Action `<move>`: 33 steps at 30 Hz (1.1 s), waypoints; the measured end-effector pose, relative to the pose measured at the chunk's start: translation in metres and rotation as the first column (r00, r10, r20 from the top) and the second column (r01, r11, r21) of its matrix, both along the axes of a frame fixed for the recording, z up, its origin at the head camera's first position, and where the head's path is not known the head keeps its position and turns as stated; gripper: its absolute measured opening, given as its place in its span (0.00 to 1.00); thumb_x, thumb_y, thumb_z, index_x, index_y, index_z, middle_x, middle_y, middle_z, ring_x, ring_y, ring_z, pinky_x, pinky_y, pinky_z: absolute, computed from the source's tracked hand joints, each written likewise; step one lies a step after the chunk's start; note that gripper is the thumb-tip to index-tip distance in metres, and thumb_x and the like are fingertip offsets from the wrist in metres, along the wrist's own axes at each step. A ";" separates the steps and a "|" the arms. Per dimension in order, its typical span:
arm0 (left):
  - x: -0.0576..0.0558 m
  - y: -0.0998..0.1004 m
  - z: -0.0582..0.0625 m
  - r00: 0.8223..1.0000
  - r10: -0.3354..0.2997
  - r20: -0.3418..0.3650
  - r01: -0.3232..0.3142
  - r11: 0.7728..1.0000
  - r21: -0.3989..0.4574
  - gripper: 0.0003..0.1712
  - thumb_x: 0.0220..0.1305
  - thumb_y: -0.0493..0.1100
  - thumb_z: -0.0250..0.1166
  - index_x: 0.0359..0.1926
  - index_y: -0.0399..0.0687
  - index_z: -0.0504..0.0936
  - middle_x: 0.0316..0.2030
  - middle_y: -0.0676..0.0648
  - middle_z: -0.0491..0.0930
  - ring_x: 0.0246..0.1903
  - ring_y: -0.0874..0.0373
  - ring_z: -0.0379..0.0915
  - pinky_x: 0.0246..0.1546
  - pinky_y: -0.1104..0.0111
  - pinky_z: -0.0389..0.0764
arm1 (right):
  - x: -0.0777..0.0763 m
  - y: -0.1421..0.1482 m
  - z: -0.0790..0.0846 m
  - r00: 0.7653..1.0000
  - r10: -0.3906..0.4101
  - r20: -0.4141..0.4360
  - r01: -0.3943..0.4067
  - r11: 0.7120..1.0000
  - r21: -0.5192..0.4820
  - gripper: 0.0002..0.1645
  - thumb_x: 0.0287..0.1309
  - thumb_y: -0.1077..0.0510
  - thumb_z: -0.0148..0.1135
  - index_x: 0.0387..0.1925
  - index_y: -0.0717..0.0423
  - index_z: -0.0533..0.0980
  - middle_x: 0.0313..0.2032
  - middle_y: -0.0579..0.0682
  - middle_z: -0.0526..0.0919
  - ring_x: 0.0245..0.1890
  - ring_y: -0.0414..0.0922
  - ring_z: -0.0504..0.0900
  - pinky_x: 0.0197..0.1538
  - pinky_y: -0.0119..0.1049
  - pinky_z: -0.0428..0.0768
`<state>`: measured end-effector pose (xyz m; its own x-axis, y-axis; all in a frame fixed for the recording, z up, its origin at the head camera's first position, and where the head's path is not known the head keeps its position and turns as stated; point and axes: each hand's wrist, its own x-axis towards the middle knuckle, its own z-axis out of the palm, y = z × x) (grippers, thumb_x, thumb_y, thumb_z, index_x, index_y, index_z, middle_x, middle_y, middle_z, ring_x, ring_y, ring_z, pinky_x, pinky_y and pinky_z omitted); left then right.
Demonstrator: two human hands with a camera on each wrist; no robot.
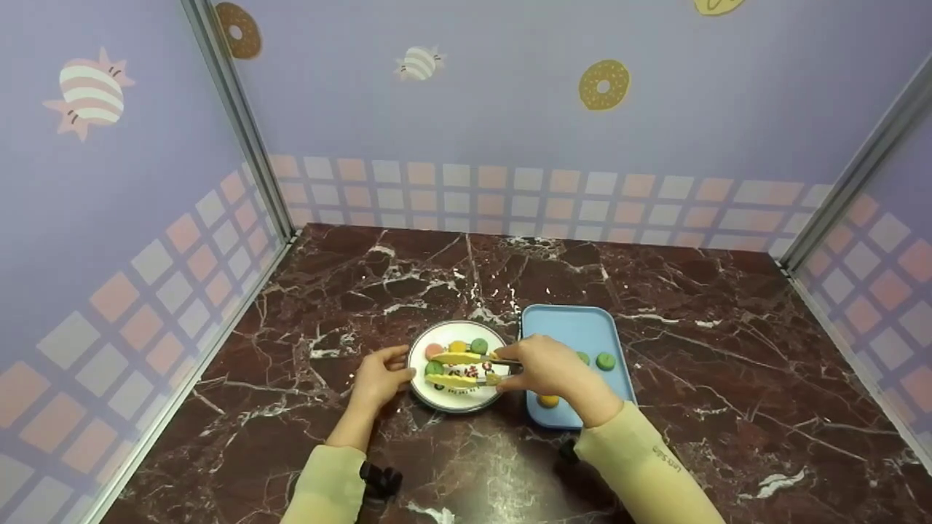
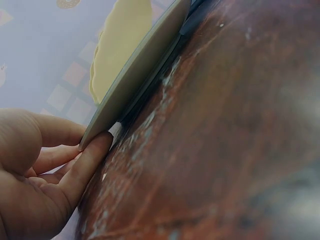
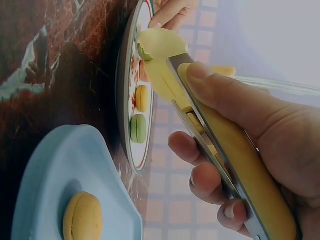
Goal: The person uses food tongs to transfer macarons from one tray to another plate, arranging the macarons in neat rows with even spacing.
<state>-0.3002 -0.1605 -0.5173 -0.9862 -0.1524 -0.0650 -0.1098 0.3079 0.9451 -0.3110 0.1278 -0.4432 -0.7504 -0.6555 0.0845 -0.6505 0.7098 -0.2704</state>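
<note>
My left hand (image 1: 380,377) pinches the left rim of a round white plate (image 1: 477,401), thumb and fingers on either side of its edge in the left wrist view. My right hand (image 1: 546,364) grips yellow tongs (image 3: 235,160) with metal edges, reaching leftward over the plate. Their broad tips stand apart, with a green macaron (image 1: 434,369) showing between them at the plate's left. Along the far side of the plate lie a pink macaron (image 1: 434,351), a yellow macaron (image 1: 456,347) and another green macaron (image 3: 138,128).
Right of the plate stands a light blue tray (image 1: 571,320), partly behind my right hand. It holds a yellow macaron (image 3: 83,217) and green macarons (image 1: 606,361). The dark red marbled tabletop (image 1: 349,291) meets patterned walls at the back and both sides.
</note>
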 end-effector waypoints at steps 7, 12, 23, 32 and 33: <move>0.001 0.000 0.000 1.000 0.004 -0.007 -0.004 1.000 -0.012 0.29 0.58 0.26 0.68 0.62 0.25 0.77 0.54 0.26 0.81 0.55 0.35 0.82 0.41 0.62 0.93 | 0.000 -0.001 -0.001 1.000 -0.003 0.005 0.003 1.000 0.004 0.22 0.53 0.44 0.77 0.46 0.50 0.86 0.38 0.54 0.91 0.35 0.54 0.87 0.40 0.52 0.88; 0.000 -0.001 -0.001 1.000 0.004 -0.014 -0.004 1.000 -0.009 0.29 0.58 0.26 0.68 0.62 0.25 0.77 0.54 0.26 0.81 0.54 0.36 0.82 0.40 0.63 0.93 | 0.000 -0.001 -0.001 1.000 -0.002 0.004 0.002 1.000 0.001 0.20 0.53 0.44 0.77 0.42 0.50 0.86 0.35 0.54 0.90 0.33 0.53 0.86 0.38 0.51 0.87; 0.000 -0.001 -0.001 1.000 0.006 -0.008 -0.006 1.000 -0.002 0.29 0.58 0.26 0.67 0.62 0.26 0.77 0.55 0.26 0.81 0.54 0.37 0.83 0.40 0.62 0.93 | 0.000 0.002 -0.002 1.000 -0.001 0.011 0.001 0.999 -0.045 0.22 0.52 0.44 0.78 0.46 0.50 0.86 0.37 0.53 0.91 0.32 0.51 0.86 0.38 0.50 0.88; 0.000 0.000 0.001 1.000 -0.001 0.001 0.001 0.999 0.039 0.29 0.58 0.25 0.66 0.63 0.25 0.76 0.56 0.25 0.80 0.54 0.37 0.83 0.41 0.61 0.93 | 0.004 0.014 0.004 1.000 -0.010 -0.012 0.009 0.997 -0.074 0.30 0.53 0.43 0.77 0.55 0.52 0.85 0.46 0.51 0.91 0.42 0.51 0.89 0.46 0.49 0.90; 0.000 0.000 0.001 1.000 0.000 -0.001 0.000 0.999 0.042 0.29 0.58 0.25 0.66 0.63 0.25 0.76 0.55 0.25 0.80 0.53 0.38 0.83 0.41 0.61 0.93 | 0.004 0.017 0.004 1.000 -0.008 -0.017 0.006 0.997 -0.078 0.31 0.54 0.43 0.77 0.56 0.53 0.84 0.46 0.51 0.91 0.42 0.52 0.89 0.47 0.49 0.90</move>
